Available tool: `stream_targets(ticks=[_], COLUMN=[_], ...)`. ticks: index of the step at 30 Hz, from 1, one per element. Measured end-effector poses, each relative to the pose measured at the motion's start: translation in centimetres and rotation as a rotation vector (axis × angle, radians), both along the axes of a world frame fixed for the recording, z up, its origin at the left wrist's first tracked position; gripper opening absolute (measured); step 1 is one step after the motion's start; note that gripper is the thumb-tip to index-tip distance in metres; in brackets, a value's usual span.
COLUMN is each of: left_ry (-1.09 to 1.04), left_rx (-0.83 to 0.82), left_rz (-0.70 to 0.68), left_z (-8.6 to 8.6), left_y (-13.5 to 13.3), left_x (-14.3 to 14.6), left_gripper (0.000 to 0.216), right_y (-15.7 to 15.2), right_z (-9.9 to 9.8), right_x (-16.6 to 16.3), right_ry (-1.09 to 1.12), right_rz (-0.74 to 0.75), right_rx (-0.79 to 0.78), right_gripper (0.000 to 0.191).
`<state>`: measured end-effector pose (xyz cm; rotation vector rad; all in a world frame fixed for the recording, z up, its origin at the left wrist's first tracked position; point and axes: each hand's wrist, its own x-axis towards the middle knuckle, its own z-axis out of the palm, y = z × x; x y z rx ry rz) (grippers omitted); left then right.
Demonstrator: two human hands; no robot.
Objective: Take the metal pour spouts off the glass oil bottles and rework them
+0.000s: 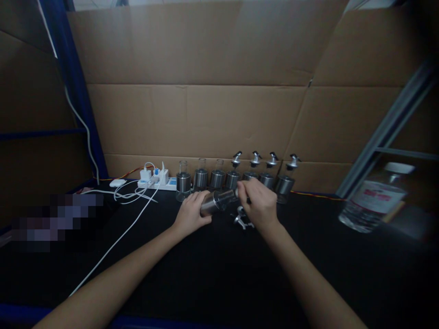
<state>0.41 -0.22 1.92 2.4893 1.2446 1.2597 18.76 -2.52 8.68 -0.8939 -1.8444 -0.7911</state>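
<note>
My left hand is wrapped round the steel-sleeved body of a glass oil bottle, tilted with its neck to the right. At the bottle's mouth my right hand is closed on a pour spout, mostly hidden by the fingers. Loose silver pour spouts lie on the black table just below my right hand. Behind my hands stands a row of similar bottles. Three on the left, such as the end bottle, have open necks; several on the right, such as the last bottle, carry spouts.
A white power strip with chargers and tangled white cables sits at the back left. On the right is a large clear water bottle with a white cap. A cardboard wall closes off the back. The object at far left is pixelated.
</note>
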Motion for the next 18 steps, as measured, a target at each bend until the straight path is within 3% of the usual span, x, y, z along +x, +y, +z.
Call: stream_targets(ticks=[3,7,13,15,18], left_ry=[-0.074,-0.204,-0.305,-0.316,-0.314], left_rx=[-0.022,-0.087,-0.198,-0.218,-0.207], left_rz=[0.006,-0.023,0.003,-0.001,-0.033], left_z=[-0.2,-0.6,-1.5,-1.8,-2.2], left_y=[0.2,0.8,1.9,2.2,2.6], left_x=[-0.2,-0.7,-1.3,-1.3,-1.2], left_gripper=[0.058,0.056,0.060,0.064,0.068], right_y=[0.0,0.3,1.1,1.2,1.4], right_z=[0.4,0.7,-0.1,-0.4,-0.7], right_x=[0.7,1.4,1.4,1.2,0.9], right_ry=[0.035,0.267,0.535,0.572,0.545], right_rz=[-0.040,-0.019,0.068,0.097,0.113], right_rx=[0.035,-0.033,-0.387,-0.517,-0.592], right_gripper=[0.017,0.018,0.029,0.032,0.033])
